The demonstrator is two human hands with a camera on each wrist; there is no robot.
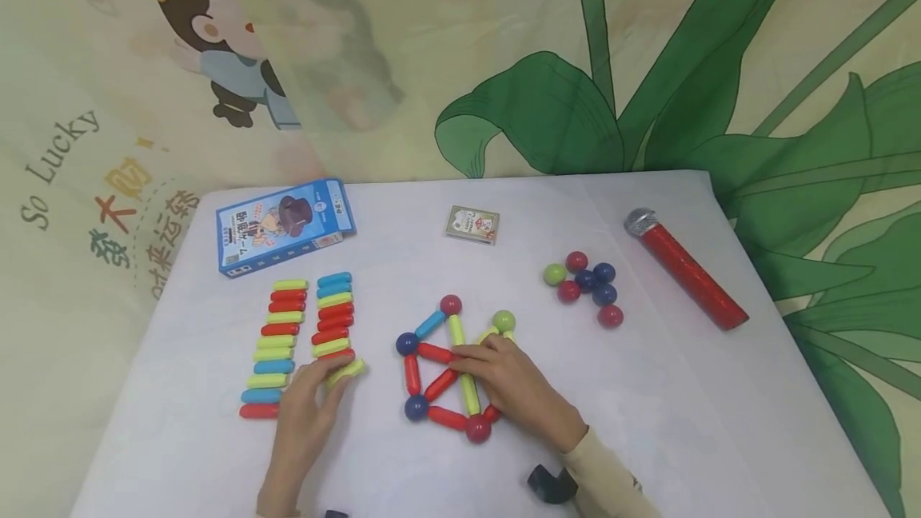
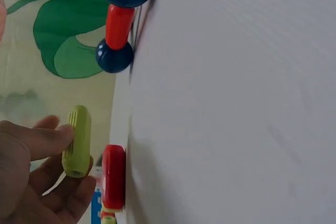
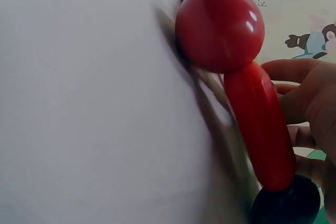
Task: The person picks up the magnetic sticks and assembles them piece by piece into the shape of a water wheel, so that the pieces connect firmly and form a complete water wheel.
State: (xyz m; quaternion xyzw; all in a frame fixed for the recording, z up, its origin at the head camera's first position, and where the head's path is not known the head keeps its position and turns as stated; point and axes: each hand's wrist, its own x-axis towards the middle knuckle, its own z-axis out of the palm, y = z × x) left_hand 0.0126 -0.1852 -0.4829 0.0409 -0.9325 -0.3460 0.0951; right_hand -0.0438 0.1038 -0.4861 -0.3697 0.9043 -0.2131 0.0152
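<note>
My left hand [image 1: 305, 406] pinches a yellow-green magnetic rod [image 2: 79, 140] between thumb and fingers, just above the near end of the right-hand rod column. My right hand [image 1: 514, 382] reaches over a flat frame of magnetic rods and balls. Its fingertips grip the frame near its middle and hide the joint there. Around the frame's edge are a blue ball [image 1: 416, 408], a dark red ball [image 1: 478, 428], a green ball [image 1: 504, 320] and red rods [image 1: 448, 418]. In the right wrist view, a red rod [image 3: 262, 129] in front of the fingers joins a red ball [image 3: 220, 27].
Two columns of loose rods [image 1: 277, 354] lie at left. Behind them is a blue box [image 1: 284, 226], with a small card box [image 1: 472, 225] at the back middle. Several loose balls [image 1: 586, 280] sit right of the frame, and a red microphone [image 1: 687, 268] lies farther right.
</note>
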